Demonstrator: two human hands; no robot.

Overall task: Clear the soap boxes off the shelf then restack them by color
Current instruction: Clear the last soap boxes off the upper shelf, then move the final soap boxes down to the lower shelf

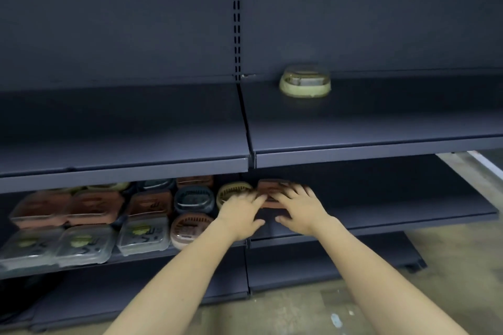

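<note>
One yellow-green oval soap box [304, 81] stands alone at the back of the upper shelf [353, 144]. On the lower shelf [394, 215] lie several soap boxes: brown rectangular ones [68, 207], clear ones [81, 245], a dark oval one [193, 198], a brown oval one [190, 228] and a yellow oval one [233, 190]. My left hand [242, 215] and my right hand [299, 208] reach onto this shelf with fingers spread over a brown rectangular soap box [269, 188]. Motion blur hides whether either hand grips it.
The dark metal shelving has a slotted upright [236, 22] between its two bays. A third shelf [299, 266] sits near the floor. Pale concrete floor [449, 280] shows to the right and below.
</note>
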